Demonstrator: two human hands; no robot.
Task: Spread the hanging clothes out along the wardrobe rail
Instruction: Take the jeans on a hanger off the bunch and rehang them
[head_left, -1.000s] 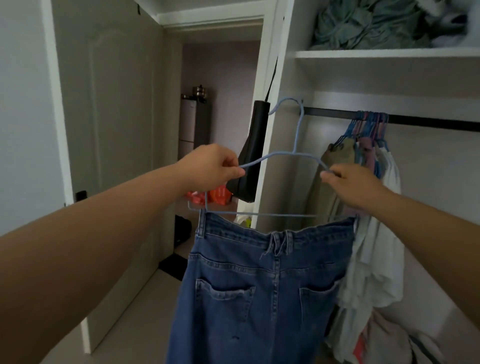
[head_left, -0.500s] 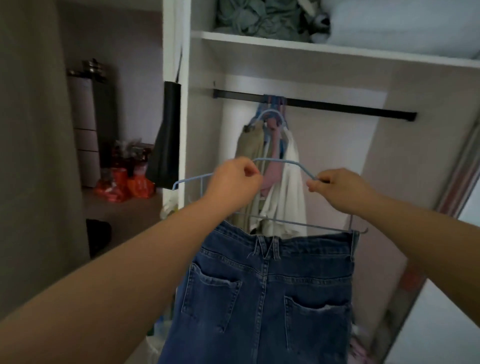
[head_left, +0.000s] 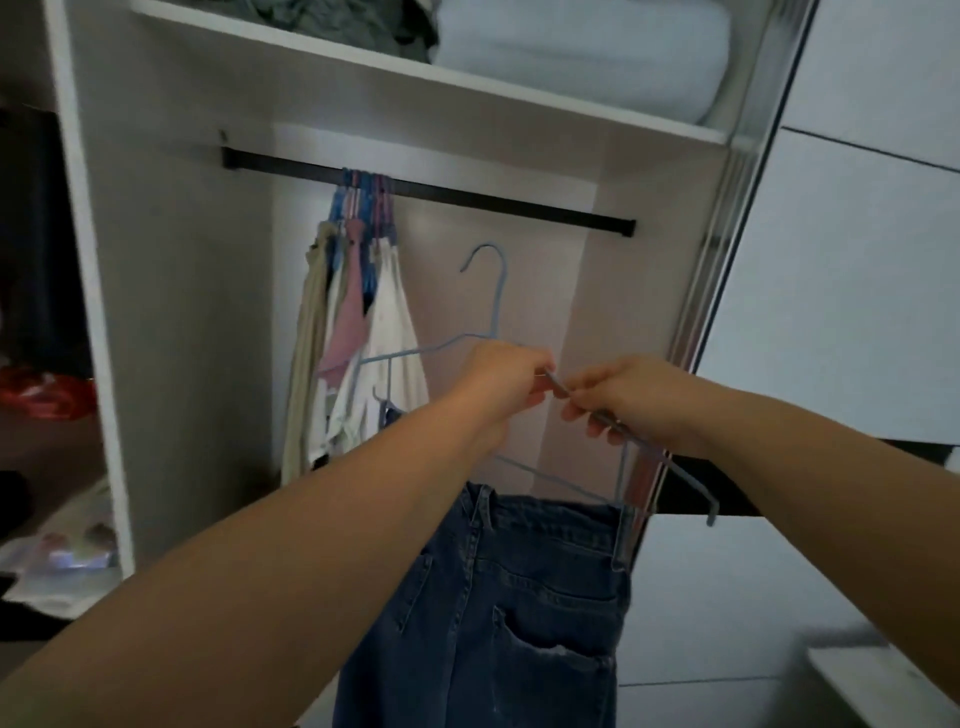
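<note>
Both my arms are stretched out in front of the open white wardrobe. My left hand (head_left: 506, 382) has its fingers curled tight round the sloping shoulder wire of a thin light-blue wire hanger (head_left: 497, 296), close to the neck. My right hand (head_left: 631, 397) pinches the same wire just beside the left, fingers folded under it; the two hands nearly touch. The hanger sits tilted, right end lower, and its hook is free in the air below the dark metal wardrobe rail (head_left: 498, 200), not touching it. A pair of dark blue denim jeans (head_left: 519, 613) hangs from the hanger's lower bar, waistband up, a back pocket facing me. On the left part of the rail a tight bunch of hanging clothes (head_left: 353, 338) in beige, pink and white crowds together on blue and pink hangers, pressed one against the next; the right stretch of rail is bare metal. Above, the white shelf (head_left: 467, 88) carries a crumpled grey-green fabric heap (head_left: 332, 15) and a folded pale blue bundle (head_left: 582, 57) side by side.
</note>
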